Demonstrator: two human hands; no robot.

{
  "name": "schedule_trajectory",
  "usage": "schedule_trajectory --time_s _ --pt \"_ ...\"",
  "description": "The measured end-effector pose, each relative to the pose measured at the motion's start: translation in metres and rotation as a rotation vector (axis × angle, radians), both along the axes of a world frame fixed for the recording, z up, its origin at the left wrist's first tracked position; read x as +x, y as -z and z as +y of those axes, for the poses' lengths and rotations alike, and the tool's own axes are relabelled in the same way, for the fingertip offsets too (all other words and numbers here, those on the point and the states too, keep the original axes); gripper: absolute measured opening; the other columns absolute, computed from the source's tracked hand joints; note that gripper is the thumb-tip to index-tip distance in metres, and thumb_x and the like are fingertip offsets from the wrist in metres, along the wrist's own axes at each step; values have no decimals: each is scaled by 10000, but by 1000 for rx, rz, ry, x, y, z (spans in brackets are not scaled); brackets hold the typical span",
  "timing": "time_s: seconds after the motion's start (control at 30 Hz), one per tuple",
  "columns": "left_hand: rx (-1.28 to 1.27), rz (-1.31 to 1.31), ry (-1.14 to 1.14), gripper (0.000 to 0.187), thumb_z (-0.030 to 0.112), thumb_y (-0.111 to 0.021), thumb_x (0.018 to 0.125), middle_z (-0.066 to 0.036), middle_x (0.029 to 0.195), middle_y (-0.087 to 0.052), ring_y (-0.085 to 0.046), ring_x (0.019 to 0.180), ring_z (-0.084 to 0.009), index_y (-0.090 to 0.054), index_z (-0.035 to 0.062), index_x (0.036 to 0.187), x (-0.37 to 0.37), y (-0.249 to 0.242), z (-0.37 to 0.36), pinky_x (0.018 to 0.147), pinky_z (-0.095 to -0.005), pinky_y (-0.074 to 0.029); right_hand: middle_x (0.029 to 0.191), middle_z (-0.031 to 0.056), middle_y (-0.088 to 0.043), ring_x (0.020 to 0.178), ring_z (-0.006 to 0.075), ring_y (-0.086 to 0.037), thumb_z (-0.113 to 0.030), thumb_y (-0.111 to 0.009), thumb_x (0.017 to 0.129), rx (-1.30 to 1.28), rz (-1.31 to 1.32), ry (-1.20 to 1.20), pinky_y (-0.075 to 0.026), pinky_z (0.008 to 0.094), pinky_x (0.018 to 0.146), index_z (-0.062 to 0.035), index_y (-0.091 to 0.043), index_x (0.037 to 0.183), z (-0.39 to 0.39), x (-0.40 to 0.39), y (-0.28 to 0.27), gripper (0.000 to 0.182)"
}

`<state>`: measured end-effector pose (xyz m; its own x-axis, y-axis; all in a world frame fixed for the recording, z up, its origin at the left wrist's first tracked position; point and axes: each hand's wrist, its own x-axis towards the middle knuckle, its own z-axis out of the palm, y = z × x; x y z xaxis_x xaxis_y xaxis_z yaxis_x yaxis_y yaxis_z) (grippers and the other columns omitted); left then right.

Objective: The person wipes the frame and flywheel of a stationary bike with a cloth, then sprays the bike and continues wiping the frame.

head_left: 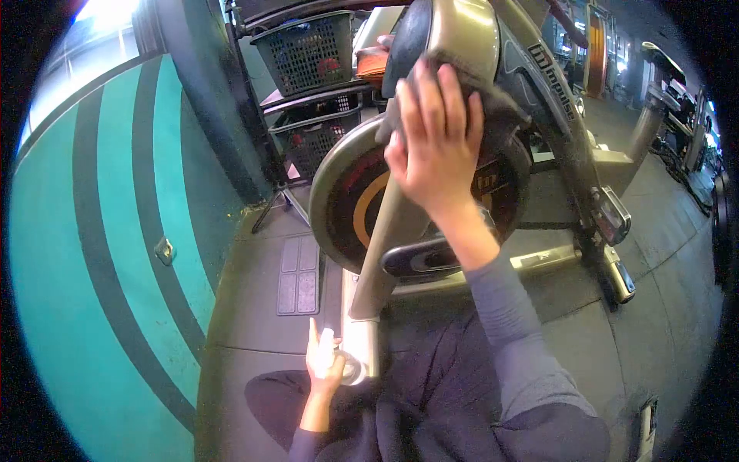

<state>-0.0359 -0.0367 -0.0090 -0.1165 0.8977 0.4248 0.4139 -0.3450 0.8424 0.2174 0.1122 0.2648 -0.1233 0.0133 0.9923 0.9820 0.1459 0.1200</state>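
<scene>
My right hand (439,142) presses a dark grey cloth (500,112) against the upper frame of an exercise bike (466,35), just above its flywheel. The fingers reach over the cloth, and part of it hangs out on the right. Low in the view, my left hand (325,366) is closed around a white object (328,340) that looks like a spray bottle, with one finger pointing up. Its lower part is mostly hidden by the hand. Beside this hand is the white end of the bike's base (359,343).
Black plastic baskets (304,58) stand on a rack behind the bike. A dark ribbed pad (299,276) lies on the floor to the left. The teal striped wall (115,231) runs along the left side. A bike pedal (612,215) sticks out at right.
</scene>
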Motion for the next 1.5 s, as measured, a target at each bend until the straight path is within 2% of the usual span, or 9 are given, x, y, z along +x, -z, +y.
schedule_trajectory --time_s 0.27,0.3,0.43,0.6,0.73,0.87,0.93,1.23,1.5 --pt "-12 -14 13 820 -15 -514 649 -185 1049 -584 -625 853 -224 -279 -77 1433 2 -8 -4 800 -322 -504 1413 73 -459 1392 229 -307 -311 -551 803 -362 -570 172 -313 428 1083 -62 -522 1296 -23 -31 139 553" --pt "-14 -28 3 817 -15 -513 650 -182 1042 -585 -624 850 -225 -283 -79 1431 3 -9 -3 798 -322 -504 1459 75 -402 1397 230 -298 -283 -570 808 -530 -374 -230 -316 471 1078 -112 -494 1343 -22 -30 134 567" --pt "2 -46 -11 803 -14 -510 652 -176 1039 -593 -621 842 -223 -297 -81 1424 3 -4 -5 792 -320 -504 1522 83 -283 1398 311 -277 -303 -565 842 -299 -44 -230 -262 567 1078 -247 -418 1419 -12 -19 99 599" --pt "-48 -10 5 788 -15 -502 653 -181 1121 -585 -619 847 -206 -319 -71 1418 -1 -3 -6 791 -318 -506 1486 257 -265 1354 493 -254 -273 -582 833 139 325 -300 -235 578 1087 -93 -367 1435 8 5 21 664" --pt "8 -93 25 828 10 -511 653 -154 1096 -579 -620 843 -198 -279 -52 1446 3 0 -2 778 -305 -508 1498 280 -236 1345 510 -259 -325 -574 850 -11 338 -206 -240 562 1089 -95 -350 1448 -1 -19 49 679" --pt "-13 -85 17 838 9 -510 653 -150 1079 -578 -623 843 -201 -263 -53 1451 4 -7 -4 779 -304 -511 1538 114 -271 1395 315 -294 -348 -546 881 -317 78 14 -254 515 1099 -163 -346 1466 -11 -66 146 646" --pt "-24 -68 3 841 4 -508 651 -156 1074 -579 -624 838 -202 -259 -56 1452 4 -8 -6 786 -307 -511 1540 77 -280 1404 261 -285 -345 -541 886 -382 40 -5 -254 505 1100 -180 -342 1471 -16 -67 144 639" --pt "102 5 10 595 -18 -515 645 -254 1230 -555 -645 835 -233 -508 -51 1239 -1 0 -7 812 -340 -519 1480 215 -322 1390 372 -280 -363 -552 824 111 129 -87 -202 570 1108 -33 -345 1434 10 15 -36 724" --pt "-74 -92 -20 864 1 -527 642 -139 1033 -572 -611 858 -205 -253 -27 1460 9 -15 -3 793 -323 -502 1454 229 -340 1358 375 -322 -363 -560 821 130 137 -46 -241 542 1098 -3 -362 1408 11 19 -49 716"
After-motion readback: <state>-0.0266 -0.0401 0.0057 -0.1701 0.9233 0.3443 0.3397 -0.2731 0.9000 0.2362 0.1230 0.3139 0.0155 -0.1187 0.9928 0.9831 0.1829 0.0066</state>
